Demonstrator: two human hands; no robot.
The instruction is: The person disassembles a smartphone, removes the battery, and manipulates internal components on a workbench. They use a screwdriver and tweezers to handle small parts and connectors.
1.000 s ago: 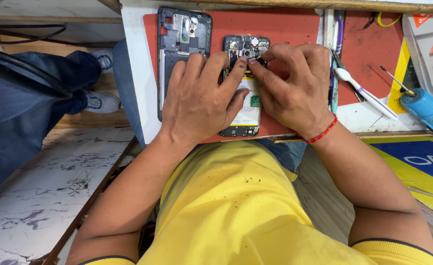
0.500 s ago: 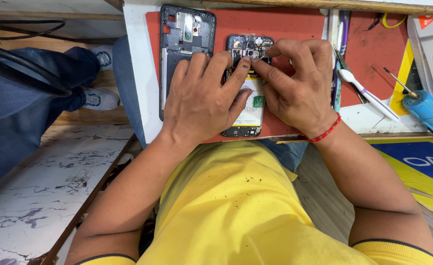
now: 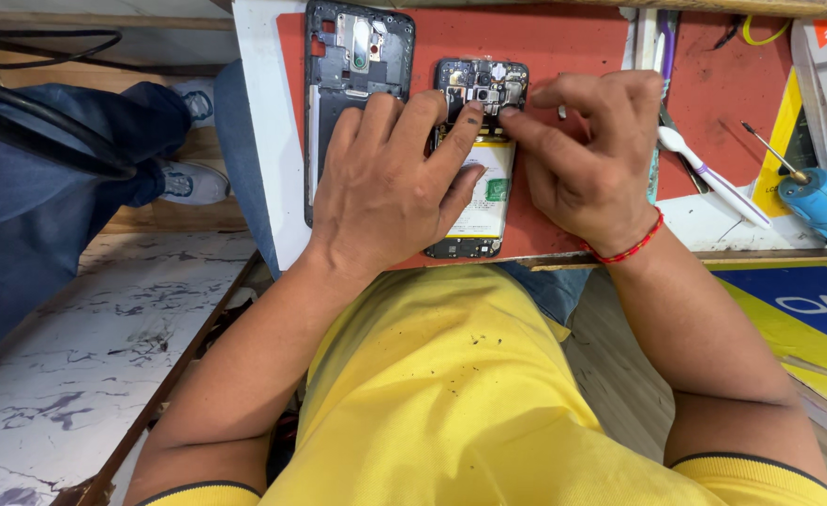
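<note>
An opened smartphone lies face down on a red work mat, its circuit board and white battery exposed. My left hand rests flat over the phone's left side, index fingertip pressing near the board's lower edge. My right hand, with a red thread bracelet at the wrist, pinches with thumb and index finger at the board's right part; whether it holds a small piece is hidden. The phone's dark detached frame lies on the mat to the left, partly under my left hand.
A white-handled tool and a blue electric screwdriver lie on the bench at right. Purple tweezers stand near the mat's right edge. Another person's jeans leg and sneaker are at left, beside the bench edge.
My right hand's fingers have shifted slightly along the top of the board. The left hand stays pressed on the phone.
</note>
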